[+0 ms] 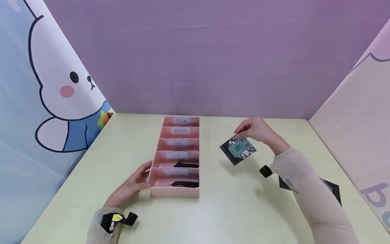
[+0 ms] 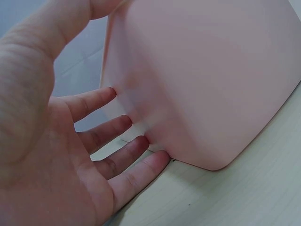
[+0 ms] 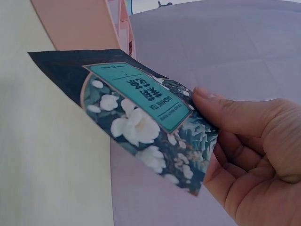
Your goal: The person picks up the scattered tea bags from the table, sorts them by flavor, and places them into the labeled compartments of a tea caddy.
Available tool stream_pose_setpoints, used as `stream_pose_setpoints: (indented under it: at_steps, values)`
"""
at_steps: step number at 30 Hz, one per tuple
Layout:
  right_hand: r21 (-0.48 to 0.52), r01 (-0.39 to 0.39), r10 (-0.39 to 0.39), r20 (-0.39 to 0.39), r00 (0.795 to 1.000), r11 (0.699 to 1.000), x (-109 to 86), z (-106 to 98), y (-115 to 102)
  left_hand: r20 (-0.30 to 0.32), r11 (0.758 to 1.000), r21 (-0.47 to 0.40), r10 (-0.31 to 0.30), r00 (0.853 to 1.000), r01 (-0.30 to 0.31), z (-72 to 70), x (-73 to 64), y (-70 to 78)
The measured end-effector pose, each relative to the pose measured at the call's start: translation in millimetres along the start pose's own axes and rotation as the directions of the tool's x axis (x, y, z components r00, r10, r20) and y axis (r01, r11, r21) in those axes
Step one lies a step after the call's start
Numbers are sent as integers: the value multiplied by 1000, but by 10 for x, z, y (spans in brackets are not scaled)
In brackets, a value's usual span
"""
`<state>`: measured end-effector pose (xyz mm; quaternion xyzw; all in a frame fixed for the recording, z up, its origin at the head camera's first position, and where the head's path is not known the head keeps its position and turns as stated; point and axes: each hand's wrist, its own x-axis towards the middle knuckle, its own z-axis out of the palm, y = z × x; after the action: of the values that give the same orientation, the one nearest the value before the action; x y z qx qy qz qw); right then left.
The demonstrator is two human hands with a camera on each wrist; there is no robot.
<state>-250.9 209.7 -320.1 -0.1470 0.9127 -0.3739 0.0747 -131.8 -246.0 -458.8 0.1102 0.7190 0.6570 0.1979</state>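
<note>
My right hand (image 1: 254,130) pinches a jasmine tea sachet (image 1: 238,149) at its edge, holding it tilted above the table to the right of the pink box. In the right wrist view, the sachet (image 3: 136,110) shows a teal label reading "Jasmine Tea" and white flowers, with the thumb pressed on its front. My left hand (image 1: 134,181) is at the near left corner of the pink divided box (image 1: 175,192). The left wrist view has its spread, fairly straight fingertips touching the box wall (image 2: 202,84). Dark sachets lie in the two nearest compartments.
White labels with writing mark the compartments, including the nearest label (image 1: 175,171). More dark sachets (image 1: 334,191) lie on the table (image 1: 225,217) at the right, partly hidden under the right sleeve. A purple backdrop (image 1: 213,67) stands behind the table.
</note>
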Motion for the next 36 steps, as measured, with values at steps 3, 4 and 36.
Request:
stream_pose_setpoints:
  at_steps: [3,4,36]
  values:
    - [12,-10,10,0,1000,1000,59,7,-67,-1,1000,-2,-7,1000,7,5,-3,9]
    - [14,-13,13,-2,1000,1000,83,9,-94,-2,1000,-4,-9,1000,9,6,-4,11]
    - [-61,265,-272,-176,946,962,837,558,-1048,-5,1000,-4,-18,1000,18,28,9,27]
